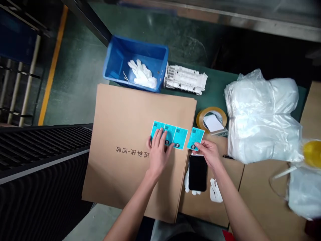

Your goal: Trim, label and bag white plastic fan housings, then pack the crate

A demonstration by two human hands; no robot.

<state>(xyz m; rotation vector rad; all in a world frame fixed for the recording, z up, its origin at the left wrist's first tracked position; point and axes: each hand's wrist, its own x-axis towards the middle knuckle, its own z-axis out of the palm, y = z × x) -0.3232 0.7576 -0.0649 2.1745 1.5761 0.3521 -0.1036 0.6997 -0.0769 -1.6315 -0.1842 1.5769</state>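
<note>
A strip of three teal printed cards lies on a stack of flat brown cardboard, each with a small code square and a black round mark. My left hand rests on the strip with its fingers spread and lying flat, covering part of the left and middle cards. Between thumb and fingers, my right hand pinches a single teal card by its lower right corner. That card is apart from the strip, at the right edge of the cardboard.
A blue bin with white gloves stands behind the cardboard, beside a white plastic part. To the right are a tape roll, plastic-wrapped bundles, a black phone and a white glove.
</note>
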